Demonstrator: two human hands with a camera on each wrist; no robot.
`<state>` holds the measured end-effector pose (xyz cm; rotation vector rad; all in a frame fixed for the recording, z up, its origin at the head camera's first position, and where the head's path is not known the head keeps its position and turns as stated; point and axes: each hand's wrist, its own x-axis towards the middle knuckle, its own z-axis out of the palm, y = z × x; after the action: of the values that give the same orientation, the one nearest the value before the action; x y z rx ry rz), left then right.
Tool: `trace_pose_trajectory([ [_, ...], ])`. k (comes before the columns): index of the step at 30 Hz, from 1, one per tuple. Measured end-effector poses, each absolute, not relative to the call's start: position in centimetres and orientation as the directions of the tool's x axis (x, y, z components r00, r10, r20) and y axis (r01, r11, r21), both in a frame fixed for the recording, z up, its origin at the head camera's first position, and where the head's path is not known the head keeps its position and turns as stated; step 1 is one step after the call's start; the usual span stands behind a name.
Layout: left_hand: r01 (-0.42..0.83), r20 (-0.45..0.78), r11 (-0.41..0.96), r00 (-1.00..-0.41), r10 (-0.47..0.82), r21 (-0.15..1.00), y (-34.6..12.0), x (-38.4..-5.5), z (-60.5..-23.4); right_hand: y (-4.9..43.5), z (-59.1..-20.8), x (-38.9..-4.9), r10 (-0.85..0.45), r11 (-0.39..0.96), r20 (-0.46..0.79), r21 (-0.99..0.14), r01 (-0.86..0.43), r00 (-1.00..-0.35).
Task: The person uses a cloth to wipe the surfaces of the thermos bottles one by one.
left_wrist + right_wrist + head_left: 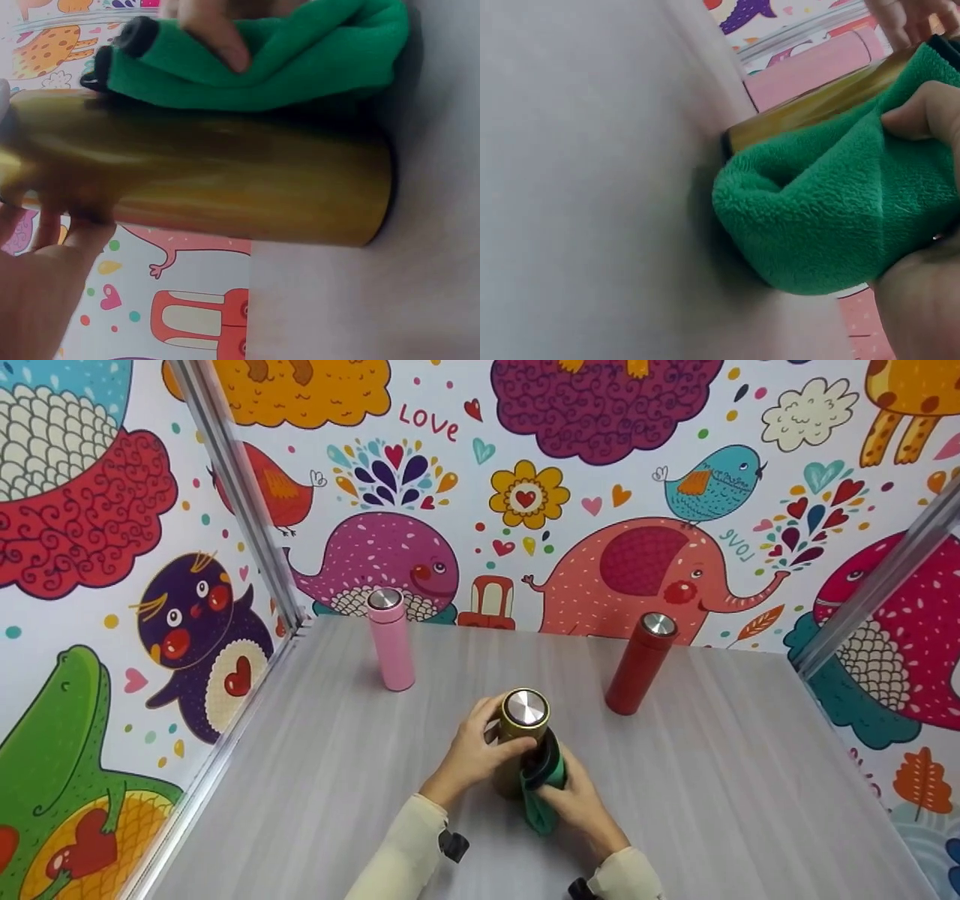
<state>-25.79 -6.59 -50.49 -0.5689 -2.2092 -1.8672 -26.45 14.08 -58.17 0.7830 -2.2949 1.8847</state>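
A gold thermos bottle [247, 180] with a shiny silver-topped lid stands upright on the table in front of me. My left hand [475, 754] grips it near the top, thumb on the near side. Against its right side lies a folded green fuzzy cloth [817, 225] with dark edging. My right hand [583, 802] holds this cloth, the thumb pressing on its folds. In the left wrist view the cloth [255, 67] runs along the bottle's length. The right hand's fingers behind the cloth are mostly hidden.
A pink thermos bottle [394, 652] stands back left on the grey wood-grain table [315, 787], and a red thermos bottle [637, 675] back right. Cartoon-printed walls with metal corner posts [247, 502] border the table at the back and sides.
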Motion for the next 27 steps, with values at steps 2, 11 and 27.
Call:
trace_pose_trajectory([
  [2, 0.414, 0.393, 0.127, -0.905, 0.161, 0.901, -6.6, -25.8, -50.6, 14.1, -57.3, -26.3, -0.330, 0.137, 0.383, -0.885, -0.446, -0.863],
  [11, 0.440, 0.420, 0.121, -0.893, 0.163, 0.890, -6.3, -26.7, -52.0, 15.3, -51.0, -27.1, -0.395, 0.260, 0.605, -0.648, -0.716, -0.691],
  [27, 0.465, 0.448, 0.102, -0.881, 0.155, 0.879, -6.6, -26.7, -52.3, 15.8, -43.0, -24.1, -0.770, 0.563, 0.485, 0.211, -0.799, -0.415],
])
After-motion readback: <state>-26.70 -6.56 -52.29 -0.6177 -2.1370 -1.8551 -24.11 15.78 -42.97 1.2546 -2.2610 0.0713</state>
